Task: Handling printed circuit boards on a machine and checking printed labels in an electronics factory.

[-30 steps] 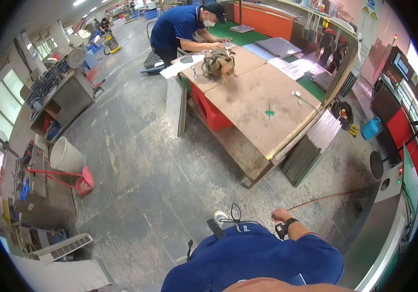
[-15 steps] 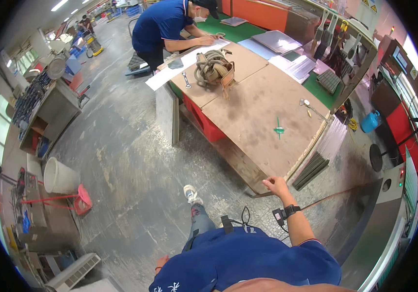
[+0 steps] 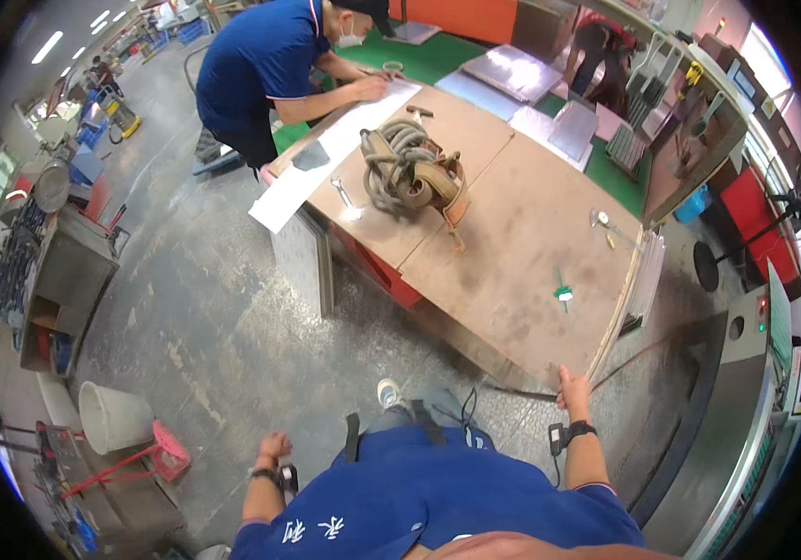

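Head view, taken as a clock face: at two o'clock, a brown-topped table (image 3: 522,229), set slantwise, with its nearest corner toward four. At four o'clock, by that corner, right hand (image 3: 572,387) with fingers bent inward; impossible to tell whether touching the edge or gripping anything. At seven o'clock, left hand (image 3: 275,446) over the floor, well apart from the table, fingers loosely curled; palm hidden, so no telling how far closed or whether holding anything. On both wrists, a dark strap with a small box.

On the tabletop: at twelve, a bundle of coiled hose (image 3: 396,173) with brown straps; at eleven, a wrench (image 3: 341,191) near the left edge; at three, a small green tool (image 3: 563,294); between two and three, a round-dialled gauge (image 3: 600,219). Toward ten, a long white sheet (image 3: 279,207), one end overhanging. At eleven, bent over the sheet's far end, a masked co-worker (image 3: 256,70) in blue. At eight, on the floor side, a white bucket (image 3: 113,417) beside a red dustpan (image 3: 170,455).
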Motion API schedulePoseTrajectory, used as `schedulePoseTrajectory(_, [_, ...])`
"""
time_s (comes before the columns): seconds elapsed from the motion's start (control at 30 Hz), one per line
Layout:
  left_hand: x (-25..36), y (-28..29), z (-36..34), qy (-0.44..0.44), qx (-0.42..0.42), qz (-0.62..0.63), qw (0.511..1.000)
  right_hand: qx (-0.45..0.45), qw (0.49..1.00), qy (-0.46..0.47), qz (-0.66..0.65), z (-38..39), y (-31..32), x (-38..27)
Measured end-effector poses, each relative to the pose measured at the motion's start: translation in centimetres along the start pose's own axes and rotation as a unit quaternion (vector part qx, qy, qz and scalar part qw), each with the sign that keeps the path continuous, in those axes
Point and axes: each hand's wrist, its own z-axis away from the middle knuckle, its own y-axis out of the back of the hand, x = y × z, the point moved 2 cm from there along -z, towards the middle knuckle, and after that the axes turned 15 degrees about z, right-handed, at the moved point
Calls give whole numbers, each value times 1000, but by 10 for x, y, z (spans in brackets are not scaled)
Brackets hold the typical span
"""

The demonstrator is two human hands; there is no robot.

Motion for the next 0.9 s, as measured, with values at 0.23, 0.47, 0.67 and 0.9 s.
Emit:
schedulePoseTrajectory(0.23, [205,-74,-80,-129,-44,-97,986,22,1000,-10,3,-5,-3,-5])
schedulePoseTrajectory(0.47, [331,-228,-47,-406,-195,-389,804,5,999,-40,15,-14,-1,-11])
schedulePoseTrajectory(0.67, [396,-334,-23,-483,-287,-543,625,10,997,-74,19,-20,-2,-12])
schedulePoseTrajectory(0.9, [425,-399,-55,-397,-327,-701,494,-31,995,-87,-28,-28,-2,-9])
